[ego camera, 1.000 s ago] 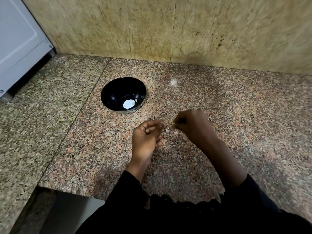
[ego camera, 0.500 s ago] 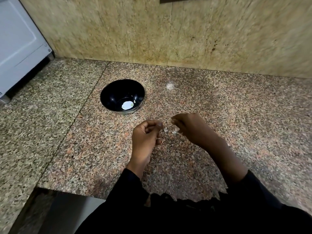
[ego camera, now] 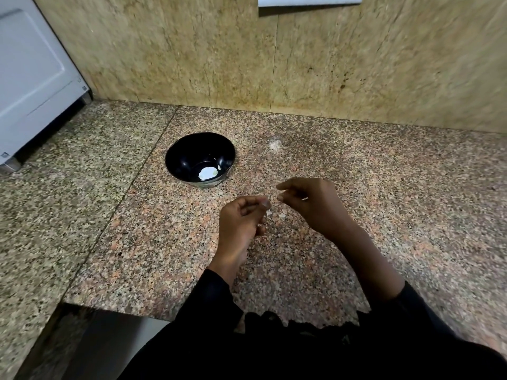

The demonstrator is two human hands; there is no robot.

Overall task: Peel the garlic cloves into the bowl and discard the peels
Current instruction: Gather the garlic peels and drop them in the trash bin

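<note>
A black bowl (ego camera: 175, 160) stands on the granite counter (ego camera: 384, 201), with a white patch (ego camera: 207, 173) at its bottom that may be a peeled clove or a glare. In front of the bowl, my left hand (ego camera: 241, 223) curls its fingers and pinches a small pale garlic clove (ego camera: 267, 205) at the fingertips. Just right of it, my right hand (ego camera: 312, 204) hovers with thumb and forefinger slightly apart, close to the clove. A few pale peel flakes (ego camera: 282, 214) lie on the counter between the hands.
A white appliance (ego camera: 33, 78) stands at the far left on the counter. A stone wall (ego camera: 301, 64) backs the counter, with a white edge (ego camera: 310, 0) at its top. The counter's front edge (ego camera: 115, 311) steps back at lower left.
My right hand's pinch has loosened and its thumb and forefinger have parted. The left hand keeps its hold. The view has tilted up a little, so the bowl and hands sit lower.
</note>
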